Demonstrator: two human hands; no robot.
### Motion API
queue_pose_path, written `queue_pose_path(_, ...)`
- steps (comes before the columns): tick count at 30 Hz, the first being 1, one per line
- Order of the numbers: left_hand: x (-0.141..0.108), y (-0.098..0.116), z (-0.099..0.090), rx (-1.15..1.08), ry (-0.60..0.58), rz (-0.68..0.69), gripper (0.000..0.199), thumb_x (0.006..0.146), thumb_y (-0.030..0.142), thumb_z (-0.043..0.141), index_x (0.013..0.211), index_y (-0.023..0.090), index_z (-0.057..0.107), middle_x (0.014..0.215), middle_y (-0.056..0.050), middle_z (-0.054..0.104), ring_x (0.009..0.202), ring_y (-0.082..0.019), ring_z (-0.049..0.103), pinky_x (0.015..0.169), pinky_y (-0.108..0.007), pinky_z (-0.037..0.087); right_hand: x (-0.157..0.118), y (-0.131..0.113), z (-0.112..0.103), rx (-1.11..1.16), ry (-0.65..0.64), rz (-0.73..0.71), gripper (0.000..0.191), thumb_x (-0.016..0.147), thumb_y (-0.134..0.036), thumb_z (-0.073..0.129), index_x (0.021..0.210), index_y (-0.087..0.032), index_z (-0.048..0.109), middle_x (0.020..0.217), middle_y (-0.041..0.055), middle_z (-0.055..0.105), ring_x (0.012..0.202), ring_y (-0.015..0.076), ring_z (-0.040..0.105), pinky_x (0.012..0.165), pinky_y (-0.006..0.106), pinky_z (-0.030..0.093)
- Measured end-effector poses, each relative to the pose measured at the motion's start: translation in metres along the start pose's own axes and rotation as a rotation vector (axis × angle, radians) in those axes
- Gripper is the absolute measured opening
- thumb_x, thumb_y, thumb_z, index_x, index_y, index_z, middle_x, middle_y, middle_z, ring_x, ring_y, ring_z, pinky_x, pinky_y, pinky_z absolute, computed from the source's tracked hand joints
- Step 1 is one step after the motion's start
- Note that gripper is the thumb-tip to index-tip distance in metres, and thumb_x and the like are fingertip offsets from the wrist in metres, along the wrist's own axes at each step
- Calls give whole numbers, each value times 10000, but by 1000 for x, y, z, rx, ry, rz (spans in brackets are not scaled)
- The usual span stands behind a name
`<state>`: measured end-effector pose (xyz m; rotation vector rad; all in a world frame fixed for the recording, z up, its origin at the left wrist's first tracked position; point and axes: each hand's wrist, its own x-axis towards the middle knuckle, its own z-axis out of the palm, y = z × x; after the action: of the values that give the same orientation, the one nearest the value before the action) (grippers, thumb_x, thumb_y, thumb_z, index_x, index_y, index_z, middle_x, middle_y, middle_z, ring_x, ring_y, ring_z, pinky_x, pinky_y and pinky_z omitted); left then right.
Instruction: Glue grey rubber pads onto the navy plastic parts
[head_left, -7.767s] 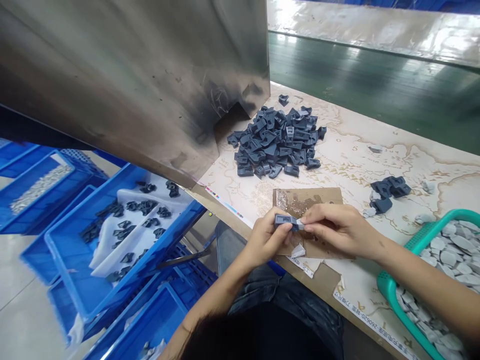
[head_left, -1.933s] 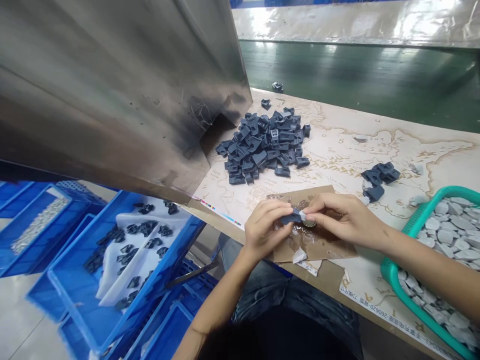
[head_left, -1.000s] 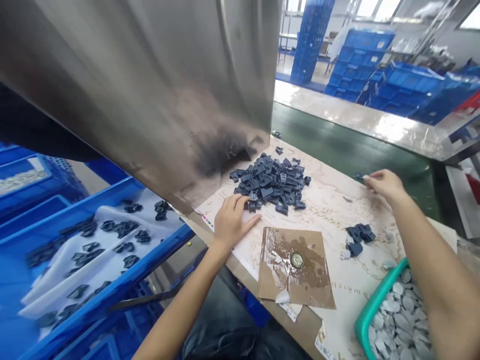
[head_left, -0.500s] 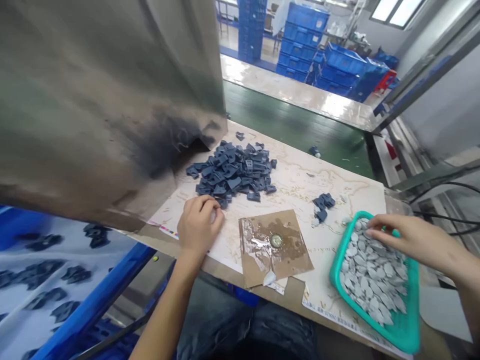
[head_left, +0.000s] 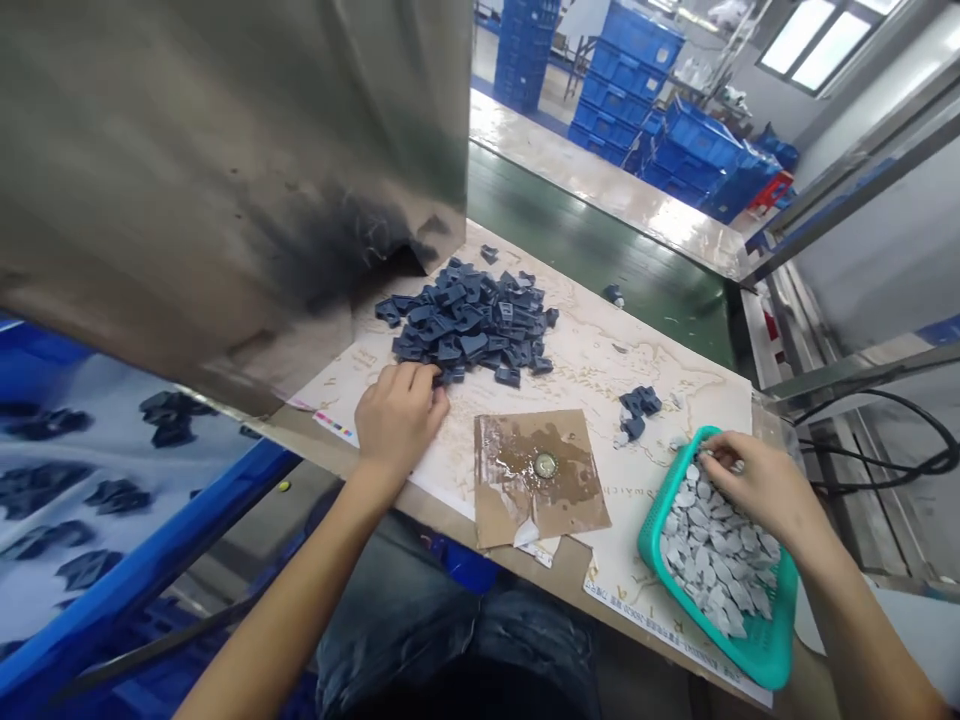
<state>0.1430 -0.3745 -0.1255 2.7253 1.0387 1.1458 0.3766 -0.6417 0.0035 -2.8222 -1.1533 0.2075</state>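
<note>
My left hand (head_left: 397,410) rests at the near edge of a pile of dark blue-grey plastic parts (head_left: 472,325). Its fingers are curled and closed around one dark part, mostly hidden by them. Over the far end of a green plastic basket (head_left: 780,640), my right hand (head_left: 757,490) has thumb and forefinger pinched together. What lies between those fingertips is too small to make out. Many flat, light grey pieces (head_left: 712,550) fill the basket. Between the hands lies a wet brown cardboard square (head_left: 495,510) with a round, shiny disc (head_left: 545,465) at its middle.
A few dark parts (head_left: 640,402) lie beside the basket. A large metal panel (head_left: 225,150) rises on the left. Beyond the table runs a green conveyor belt (head_left: 577,220), with stacked blue crates (head_left: 622,80) behind. Black cables (head_left: 892,440) loop at the right.
My right hand has shifted to the far rim of the basket and its fingers have drawn closer together. The left hand stays by the pile, fingers now at a dark part. The view has tilted.
</note>
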Motion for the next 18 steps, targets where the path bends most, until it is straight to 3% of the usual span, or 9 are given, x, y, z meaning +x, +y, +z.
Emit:
queue_pose_path(2, 0, 0, -2, -91, 84, 10, 195, 774, 177, 514, 932, 176, 629, 831, -83, 650, 795, -241, 578, 680, -348, 454, -5, -3, -6, 184, 60, 34, 220, 660, -436, 512, 714, -234, 581, 710, 76, 654, 693, 293, 634, 638, 411, 498)
queue_pose_path(5, -1, -1, -4, -312, 219, 23, 273, 778, 191, 505, 1033, 177, 600, 898, -71, 631, 855, -206, 595, 774, -337, 507, -9, -12, -9, 397, 133, 196, 329, 578, -497, 580, 799, -259, 634, 730, 75, 681, 707, 332, 657, 681, 470, 522)
queue_pose_path(7, -2, -3, -2, -505, 251, -57, 306, 794, 212, 483, 1084, 178, 573, 943, -71, 596, 861, -185, 605, 748, -318, 544, -7, -20, -7, 523, 152, 277, 319, 549, -480, 607, 795, -284, 657, 740, 65, 686, 699, 338, 666, 712, 492, 533)
queue_pose_path(10, -1, -10, 7, -845, 207, -307, 287, 828, 252, 435, 1087, 196, 545, 998, -66, 553, 820, -148, 635, 633, -267, 578, 2, -33, 1, 719, 169, 273, 206, 530, -440, 657, 665, -285, 661, 791, 60, 680, 709, 320, 673, 763, 480, 549)
queue_pose_path(13, 2, -21, 15, -1141, 124, -528, 254, 831, 302, 437, 1044, 206, 535, 953, -52, 579, 830, -144, 658, 591, -233, 581, 15, -46, 12, 874, 76, 199, 220, 502, -404, 746, 659, -273, 666, 782, 55, 675, 749, 298, 671, 785, 440, 556)
queue_pose_path(15, 4, -26, 16, -1259, 57, -593, 263, 821, 353, 481, 1030, 204, 539, 922, -48, 605, 858, -150, 660, 594, -218, 582, 23, -56, 19, 898, 25, 108, 304, 471, -429, 792, 696, -264, 673, 775, 57, 673, 776, 291, 659, 780, 424, 557)
queue_pose_path(18, 5, -25, 11, -1316, -59, -559, 350, 799, 439, 562, 1043, 189, 554, 919, -53, 625, 857, -152, 656, 606, -213, 586, 31, -72, 26, 842, -17, -90, 405, 492, -559, 791, 709, -240, 672, 813, 70, 667, 801, 278, 643, 763, 402, 554)
